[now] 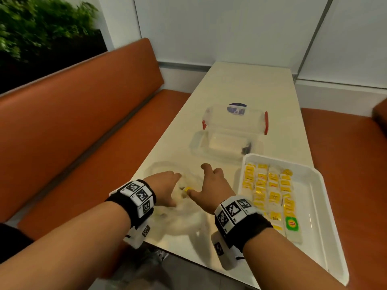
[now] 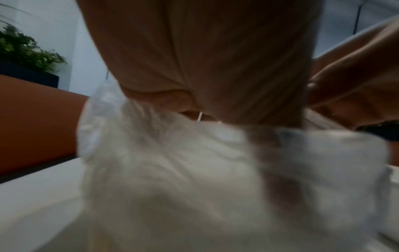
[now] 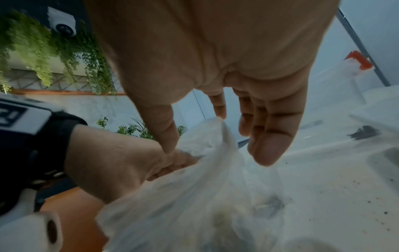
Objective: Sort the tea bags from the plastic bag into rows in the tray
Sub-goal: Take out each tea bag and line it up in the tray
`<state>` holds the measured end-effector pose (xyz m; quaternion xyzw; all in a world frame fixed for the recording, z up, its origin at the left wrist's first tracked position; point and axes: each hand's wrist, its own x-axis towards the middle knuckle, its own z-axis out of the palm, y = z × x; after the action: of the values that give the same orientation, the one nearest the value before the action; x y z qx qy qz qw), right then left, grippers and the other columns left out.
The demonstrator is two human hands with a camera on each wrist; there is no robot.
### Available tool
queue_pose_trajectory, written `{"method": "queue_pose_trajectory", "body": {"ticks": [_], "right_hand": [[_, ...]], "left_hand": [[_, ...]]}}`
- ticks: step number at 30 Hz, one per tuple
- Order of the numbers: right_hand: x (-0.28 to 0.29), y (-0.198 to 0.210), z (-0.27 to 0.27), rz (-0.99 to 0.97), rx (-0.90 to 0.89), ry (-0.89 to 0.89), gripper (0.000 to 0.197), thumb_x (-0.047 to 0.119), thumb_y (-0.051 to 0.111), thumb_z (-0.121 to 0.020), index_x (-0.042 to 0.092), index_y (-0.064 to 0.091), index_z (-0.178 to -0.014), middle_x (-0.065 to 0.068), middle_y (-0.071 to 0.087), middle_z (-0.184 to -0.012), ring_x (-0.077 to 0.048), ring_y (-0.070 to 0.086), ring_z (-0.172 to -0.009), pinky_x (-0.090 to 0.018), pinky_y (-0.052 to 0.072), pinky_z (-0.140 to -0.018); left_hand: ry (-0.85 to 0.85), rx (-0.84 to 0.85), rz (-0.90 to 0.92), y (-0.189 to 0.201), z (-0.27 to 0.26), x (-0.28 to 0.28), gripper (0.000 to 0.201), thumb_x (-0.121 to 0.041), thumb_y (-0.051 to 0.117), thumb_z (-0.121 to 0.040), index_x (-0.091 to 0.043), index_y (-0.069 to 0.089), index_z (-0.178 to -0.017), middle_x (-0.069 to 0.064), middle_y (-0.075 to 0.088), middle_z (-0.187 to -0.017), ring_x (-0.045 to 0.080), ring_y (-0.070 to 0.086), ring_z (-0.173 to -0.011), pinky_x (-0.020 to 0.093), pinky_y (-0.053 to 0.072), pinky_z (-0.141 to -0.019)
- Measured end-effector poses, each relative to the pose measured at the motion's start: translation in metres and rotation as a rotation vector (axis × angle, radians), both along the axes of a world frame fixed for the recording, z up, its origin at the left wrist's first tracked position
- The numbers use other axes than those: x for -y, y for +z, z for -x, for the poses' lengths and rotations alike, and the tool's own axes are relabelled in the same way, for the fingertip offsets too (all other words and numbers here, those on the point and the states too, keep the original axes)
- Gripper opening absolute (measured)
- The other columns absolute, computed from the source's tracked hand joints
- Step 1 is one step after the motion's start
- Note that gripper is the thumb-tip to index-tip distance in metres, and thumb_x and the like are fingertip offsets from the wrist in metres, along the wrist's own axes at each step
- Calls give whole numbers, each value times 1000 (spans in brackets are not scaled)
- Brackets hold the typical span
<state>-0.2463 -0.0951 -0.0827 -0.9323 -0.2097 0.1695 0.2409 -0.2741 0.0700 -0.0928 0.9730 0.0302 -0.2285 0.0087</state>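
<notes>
Gripping the bag (image 3: 194, 196) at its rim, the left hand (image 3: 121, 163) holds it on the desk (image 1: 240, 84). The right hand (image 1: 211, 191) hovers over the bag's mouth, fingers spread and relaxed, holding nothing. Tea bags (image 1: 270, 191) lie in rows in the tray (image 1: 318, 206), right of the bag.

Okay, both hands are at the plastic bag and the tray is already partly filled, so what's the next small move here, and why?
Probably dip the right hand into the plastic bag for one tea bag. The left hand grips the bag's edge, holding the mouth up, while the right hand's fingers hang straight and empty just above it. A yellow tea bag shows between the hands, and the tray has bare room to the right of its rows.
</notes>
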Motion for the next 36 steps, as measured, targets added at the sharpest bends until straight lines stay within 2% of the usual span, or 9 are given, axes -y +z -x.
{"method": "queue_pose_trajectory", "body": {"ticks": [3,6,9,13,18,23,27,32,36], "right_hand": [[-12,-7,-1,52,-51,24,76,35,61,-87,23,14,-146,-13,38,-130,-32,58,-103,-35,48,-79],[-14,-12,0,78,-63,30,69,9,51,-89,18,16,-147,-14,47,-123,-31,57,-104,-35,48,-83],[-11,-12,0,57,-68,2,68,1,45,-87,16,16,-147,-15,48,-123,-31,54,-109,-36,46,-88],[-5,-9,0,38,-56,-43,70,-1,44,-86,17,16,-148,-16,45,-127,-33,54,-110,-36,46,-88],[5,-5,-2,35,-65,-74,69,-1,44,-85,16,18,-147,-15,42,-128,-33,54,-110,-36,46,-88],[11,-1,-6,36,-69,-87,69,0,45,-86,15,18,-147,-14,42,-130,-31,54,-110,-34,46,-87],[11,0,-9,40,-66,-92,67,2,48,-86,15,20,-146,-14,42,-130,-30,54,-112,-33,47,-88],[11,1,-10,46,-67,-81,62,1,47,-86,14,25,-142,-13,43,-128,-29,54,-110,-31,45,-85],[11,0,-10,54,-68,-75,63,2,47,-87,16,25,-144,-13,43,-128,-30,54,-110,-32,46,-86]], "left_hand": [[-15,-21,-35,-1,5,5,54,-47,78,-61,-18,50,-97,0,55,-94,18,53,-85,33,51,-75],[-16,-17,-28,-1,5,10,42,-47,72,-72,-19,41,-72,-4,49,-73,18,48,-73,30,45,-65],[-34,48,50,-6,-1,14,23,-30,59,-89,-8,60,-97,8,65,-107,23,59,-95,31,48,-81],[-72,4,158,-13,-5,22,19,-28,50,-94,-14,60,-101,10,67,-108,28,60,-99,25,38,-75],[6,-169,167,-22,-12,24,34,-29,44,-98,-17,51,-129,7,53,-138,26,48,-125,35,34,-108],[0,-138,164,-24,-16,21,50,-28,51,-96,-22,38,-144,6,51,-139,24,50,-124,31,39,-99],[-67,-164,154,-23,-24,23,39,-21,49,-95,-26,51,-134,-1,49,-142,21,48,-124,23,34,-92],[-64,-93,109,-26,-18,19,26,-17,43,-94,-18,57,-115,4,62,-116,26,55,-98,25,37,-77],[-21,-70,121,-24,-20,13,18,-16,41,-89,-26,46,-74,4,64,-90,21,50,-80,30,43,-76]]}}
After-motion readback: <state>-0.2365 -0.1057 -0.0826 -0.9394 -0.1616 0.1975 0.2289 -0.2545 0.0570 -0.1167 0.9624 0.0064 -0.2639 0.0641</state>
